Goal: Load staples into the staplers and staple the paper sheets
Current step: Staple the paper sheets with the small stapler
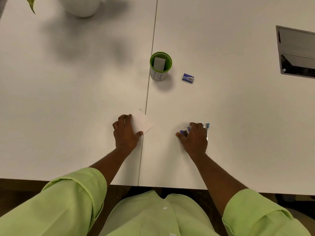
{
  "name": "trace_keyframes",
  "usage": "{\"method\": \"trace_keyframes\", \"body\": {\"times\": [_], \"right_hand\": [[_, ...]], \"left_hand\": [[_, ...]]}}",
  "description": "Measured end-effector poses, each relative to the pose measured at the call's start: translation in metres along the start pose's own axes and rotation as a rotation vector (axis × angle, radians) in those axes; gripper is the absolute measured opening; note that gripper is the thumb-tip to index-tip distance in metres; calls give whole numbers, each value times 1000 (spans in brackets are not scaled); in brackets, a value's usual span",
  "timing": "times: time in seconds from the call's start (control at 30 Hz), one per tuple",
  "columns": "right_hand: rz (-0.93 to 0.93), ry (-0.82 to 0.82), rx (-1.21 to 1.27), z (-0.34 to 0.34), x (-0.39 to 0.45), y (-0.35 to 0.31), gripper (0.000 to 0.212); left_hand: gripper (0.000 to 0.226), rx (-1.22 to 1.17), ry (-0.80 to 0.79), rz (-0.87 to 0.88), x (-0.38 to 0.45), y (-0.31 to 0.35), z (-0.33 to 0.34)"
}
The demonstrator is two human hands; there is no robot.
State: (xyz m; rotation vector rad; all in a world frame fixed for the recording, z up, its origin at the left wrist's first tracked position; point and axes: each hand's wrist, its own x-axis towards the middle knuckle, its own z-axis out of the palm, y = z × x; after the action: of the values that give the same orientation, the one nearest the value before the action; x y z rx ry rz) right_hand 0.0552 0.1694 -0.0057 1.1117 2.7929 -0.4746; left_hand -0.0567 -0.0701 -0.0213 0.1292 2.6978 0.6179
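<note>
Both your hands are down on the white table (221, 103), either side of the seam that runs from near to far. Your left hand (125, 132) grips the paper sheets (140, 122): fingers curled over the left edge, thumb pressed at the near corner. The little stack lies turned like a diamond, just touching the seam, and one corner pokes out at its far tip.

Over on the right, your right hand (194, 137) covers a cluster of small staplers (185, 132). Fingers curl over the top, thumb tucked against the left end, so you're holding them. Blue and dark parts peek out by your thumb. At the right edge of that hand, a blue-tipped stapler with a metal rail (207, 131) sticks out, pointing away from you. How many staplers sit under your palm, I can't tell.

Farther out, right of the seam, stands a green-rimmed cup (160, 72) with a blue mark on its white side and a grey card upright inside. Just right of it, well apart from your hands, lies the blue staple box (187, 78), flat on the table.

Far left, a white pot (81, 5) and a leaf (31, 3). Far right, a metal hatch (296, 51) set into the tabletop. Green sleeves rolled at both elbows.
</note>
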Motion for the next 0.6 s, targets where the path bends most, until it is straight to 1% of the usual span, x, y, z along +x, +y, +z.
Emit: {"method": "trace_keyframes", "body": {"times": [0.07,0.1,0.2,0.3,0.4,0.5,0.6], "right_hand": [[-44,79,-51,-1,-4,-9,63],[-72,105,-65,-1,-6,-15,62],[-149,107,-25,1,-12,-36,52],[-217,37,129,7,-16,-54,42],[-245,-72,365,15,-18,-62,38],[-238,-189,452,23,-15,-64,42],[-166,-287,507,25,-10,-58,49]], "left_hand": [[87,6,-29,9,3,1,-2],[86,7,-41,10,5,2,-3],[86,3,-66,2,10,7,-7],[85,-50,-68,35,10,8,-9],[75,-155,-90,123,9,9,-9],[60,-279,-117,159,7,13,-7],[48,-415,-128,182,1,25,-3]]}}
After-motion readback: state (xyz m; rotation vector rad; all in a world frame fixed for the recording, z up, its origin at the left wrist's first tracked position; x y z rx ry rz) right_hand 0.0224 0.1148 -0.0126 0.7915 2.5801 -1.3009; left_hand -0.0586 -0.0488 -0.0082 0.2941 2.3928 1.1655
